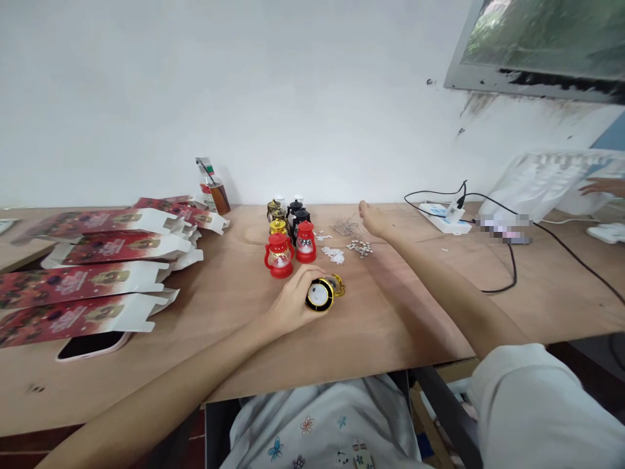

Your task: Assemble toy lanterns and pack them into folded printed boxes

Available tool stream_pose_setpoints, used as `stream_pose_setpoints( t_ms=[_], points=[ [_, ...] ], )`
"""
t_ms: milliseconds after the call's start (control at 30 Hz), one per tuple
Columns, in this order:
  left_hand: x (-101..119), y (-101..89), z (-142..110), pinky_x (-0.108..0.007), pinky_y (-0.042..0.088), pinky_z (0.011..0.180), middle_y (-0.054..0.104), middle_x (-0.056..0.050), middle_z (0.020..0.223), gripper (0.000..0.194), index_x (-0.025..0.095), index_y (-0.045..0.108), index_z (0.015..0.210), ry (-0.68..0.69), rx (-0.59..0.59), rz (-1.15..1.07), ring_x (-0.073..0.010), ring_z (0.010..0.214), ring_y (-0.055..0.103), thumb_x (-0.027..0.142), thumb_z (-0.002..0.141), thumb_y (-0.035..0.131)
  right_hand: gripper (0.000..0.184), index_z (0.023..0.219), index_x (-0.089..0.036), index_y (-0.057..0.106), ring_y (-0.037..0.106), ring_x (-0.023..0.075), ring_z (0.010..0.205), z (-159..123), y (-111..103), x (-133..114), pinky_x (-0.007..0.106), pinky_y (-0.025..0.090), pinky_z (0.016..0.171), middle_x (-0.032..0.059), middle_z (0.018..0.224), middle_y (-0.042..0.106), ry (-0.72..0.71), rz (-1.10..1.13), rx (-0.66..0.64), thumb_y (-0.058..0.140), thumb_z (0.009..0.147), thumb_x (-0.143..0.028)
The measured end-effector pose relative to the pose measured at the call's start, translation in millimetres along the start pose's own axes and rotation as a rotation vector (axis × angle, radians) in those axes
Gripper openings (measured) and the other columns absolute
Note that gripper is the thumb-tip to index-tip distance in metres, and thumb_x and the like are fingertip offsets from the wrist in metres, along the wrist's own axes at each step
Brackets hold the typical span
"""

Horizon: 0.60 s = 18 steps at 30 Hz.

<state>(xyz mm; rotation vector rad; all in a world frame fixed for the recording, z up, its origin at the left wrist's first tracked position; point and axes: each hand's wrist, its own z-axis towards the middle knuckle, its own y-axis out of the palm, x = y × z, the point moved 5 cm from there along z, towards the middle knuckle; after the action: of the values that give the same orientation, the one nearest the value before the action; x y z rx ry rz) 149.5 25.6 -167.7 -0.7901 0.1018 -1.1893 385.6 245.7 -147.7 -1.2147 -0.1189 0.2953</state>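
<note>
My left hand (pixel 293 296) is closed around a small gold lantern (pixel 338 285), tilted so that its round black-and-gold base with a white centre faces me. Farther off, my right hand (pixel 374 220) has its fingers drawn together beside a heap of thin wire pieces (pixel 346 226); what they hold, if anything, is too small to make out. Between the hands lie a pile of white bits (pixel 333 255) and several small round silvery pieces (pixel 360 247). Beyond my left hand stand little lanterns in rows, with a red lantern (pixel 280 257) and another red lantern (pixel 306 243) in front.
Red printed cartons (pixel 97 277) lie stacked at left, over a phone (pixel 92 345). A bottle of brown liquid (pixel 218 195) stands by the wall. At right are a power strip (pixel 444 219) with black cables, white plastic bags (pixel 527 185) and another person's hand (pixel 603 187).
</note>
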Motion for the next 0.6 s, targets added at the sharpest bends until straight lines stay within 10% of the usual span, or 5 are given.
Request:
stream_pose_setpoints(
  t_ms=[600],
  points=[
    [1, -2.8, 2, -0.032, 0.049, 0.083, 0.061, -0.006, 0.103, 0.039, 0.020, 0.046, 0.108, -0.045, 0.007, 0.057, -0.0194, 0.096, 0.058, 0.024, 0.076, 0.067, 0.033, 0.118, -0.016, 0.054, 0.059, 0.0191, 0.100, 2, 31, 26, 0.040, 0.051, 0.085, 0.0081, 0.118, 0.057, 0.421, 0.646, -0.069, 0.054, 0.091, -0.034]
  ],
)
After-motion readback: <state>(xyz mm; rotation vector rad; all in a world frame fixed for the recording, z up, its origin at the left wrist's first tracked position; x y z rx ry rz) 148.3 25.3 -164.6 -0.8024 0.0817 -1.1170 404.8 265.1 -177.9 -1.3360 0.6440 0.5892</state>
